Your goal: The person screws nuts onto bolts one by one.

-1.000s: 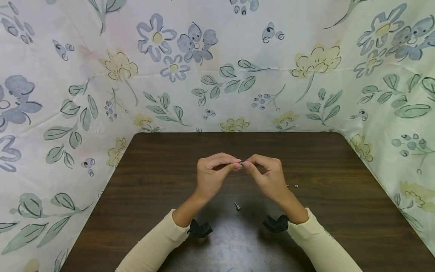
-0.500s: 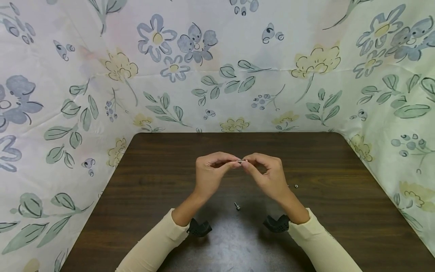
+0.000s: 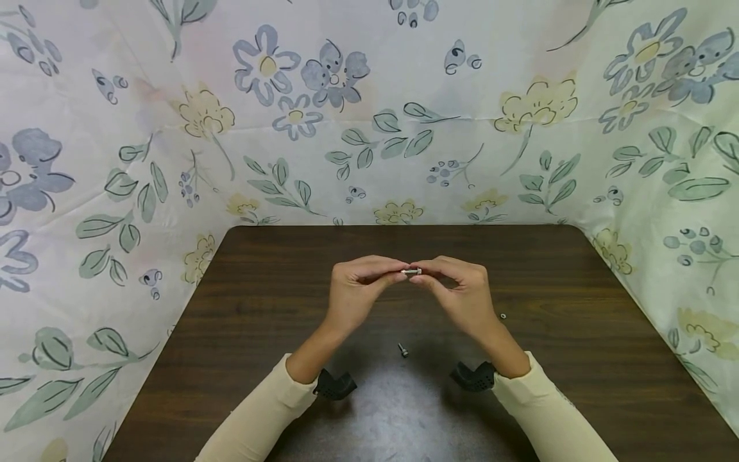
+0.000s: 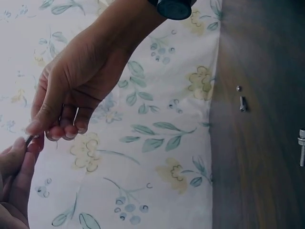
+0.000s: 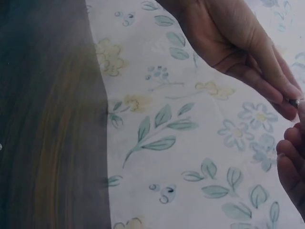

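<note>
Between the fingertips of both hands, a small silver bolt (image 3: 412, 271) lies about level, its head towards the right. My left hand (image 3: 359, 289) pinches its left end. Thumb and forefinger of my right hand (image 3: 458, 289) grip it near the head. Fingertips cover part of the bolt, and whether a nut or washer sits on it is too small to tell. In the left wrist view the right hand (image 4: 81, 76) reaches down to the left fingers at the frame's edge. The right wrist view shows the left hand (image 5: 238, 38) meeting the right fingertips, a dark bit of metal between them.
Nearer the person, another bolt (image 3: 403, 350) lies on the dark wooden table (image 3: 277, 308); the left wrist view shows a washer or nut around its shank. A small nut (image 3: 503, 316) and a further bolt (image 4: 242, 104) lie to the right. Flowered cloth (image 3: 369, 141) surrounds the table.
Both hands have risen slightly, and the right hand has shifted a little to the right with straighter fingers. More of the held bolt shows between the fingertips. The table items have not moved.
</note>
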Motion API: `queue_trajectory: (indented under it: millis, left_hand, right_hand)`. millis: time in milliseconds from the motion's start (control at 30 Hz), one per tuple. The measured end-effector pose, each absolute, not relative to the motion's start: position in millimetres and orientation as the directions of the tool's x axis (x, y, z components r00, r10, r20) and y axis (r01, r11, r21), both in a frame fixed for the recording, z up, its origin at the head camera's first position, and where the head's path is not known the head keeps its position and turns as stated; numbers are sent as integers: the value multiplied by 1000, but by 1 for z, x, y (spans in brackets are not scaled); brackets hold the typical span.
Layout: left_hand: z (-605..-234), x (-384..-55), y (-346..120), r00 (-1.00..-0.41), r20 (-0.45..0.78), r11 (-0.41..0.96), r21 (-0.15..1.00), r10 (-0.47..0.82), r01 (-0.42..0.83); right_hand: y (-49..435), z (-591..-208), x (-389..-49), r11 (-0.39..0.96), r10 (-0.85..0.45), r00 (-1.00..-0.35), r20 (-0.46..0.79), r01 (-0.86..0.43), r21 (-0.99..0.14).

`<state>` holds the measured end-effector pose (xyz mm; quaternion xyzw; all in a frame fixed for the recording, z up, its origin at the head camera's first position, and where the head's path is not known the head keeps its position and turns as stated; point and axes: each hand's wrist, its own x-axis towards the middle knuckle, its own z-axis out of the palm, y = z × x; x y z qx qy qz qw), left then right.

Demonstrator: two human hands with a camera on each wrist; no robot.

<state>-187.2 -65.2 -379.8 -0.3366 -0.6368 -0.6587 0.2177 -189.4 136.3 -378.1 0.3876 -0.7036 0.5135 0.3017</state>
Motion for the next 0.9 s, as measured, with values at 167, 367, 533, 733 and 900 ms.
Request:
queue_trajectory:
  millis: [167, 367, 533, 733, 900]
  left_hand:
    - [-380, -186, -65, -709, 693, -64, 720, 127, 692]
    - [-380, -187, -65, -660, 738, -89, 673, 139, 734]
    - [-378, -185, -65, -589, 792, -71, 605, 161, 793]
    - [-376, -184, -65, -526, 832, -37, 539, 175, 841]
    - [-375, -186, -65, -514, 843, -20, 523, 156, 852]
  right_hand:
    - [137, -378, -191, 183, -251, -492, 833, -870, -459]
    - [139, -377, -193, 197, -295, -465, 835, -884, -423]
    - [140, -378, -193, 215, -357, -444, 822, -895, -391]
    - [141, -376, -192, 213, -364, -449, 816, -893, -396]
    - [140, -375, -191, 210, -294, -460, 838, -886, -413]
